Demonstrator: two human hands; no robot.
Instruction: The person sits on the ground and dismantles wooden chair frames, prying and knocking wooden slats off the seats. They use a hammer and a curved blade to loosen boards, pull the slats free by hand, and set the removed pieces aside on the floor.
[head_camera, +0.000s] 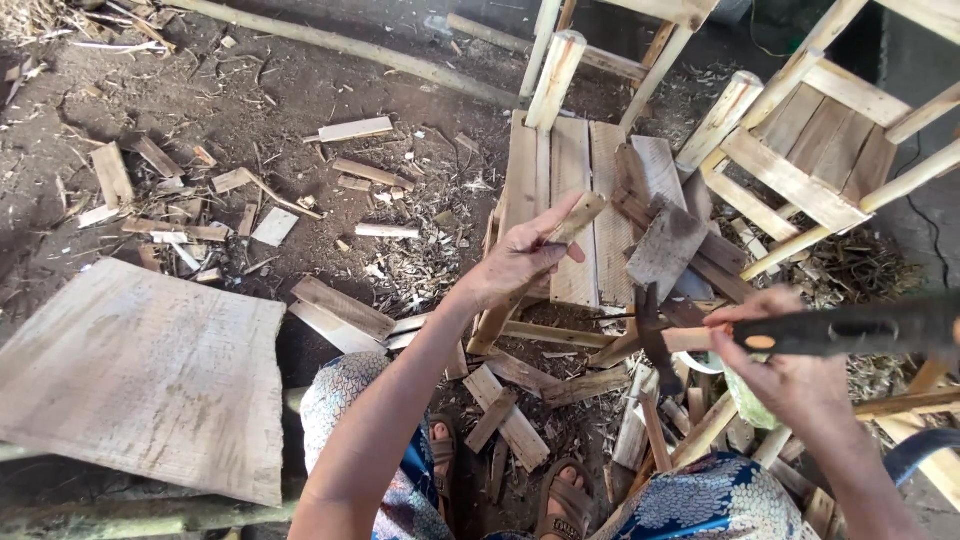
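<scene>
Evidently left hand (520, 255) gripped wood stick (540, 270) upright near top; right hand (790, 375) clenched hammer (800, 335). Stick looked stiff, light, splintery.

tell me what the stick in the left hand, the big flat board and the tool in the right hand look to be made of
Stick in the left hand: pale raw wood, unpainted, grain showing.
Big flat board: bare wood, greyish, with rough saw marks and an uneven edge.
Tool in the right hand: dark handle, perhaps worn wood or plastic; its dark head looks like metal, though blur leaves that open.
</scene>
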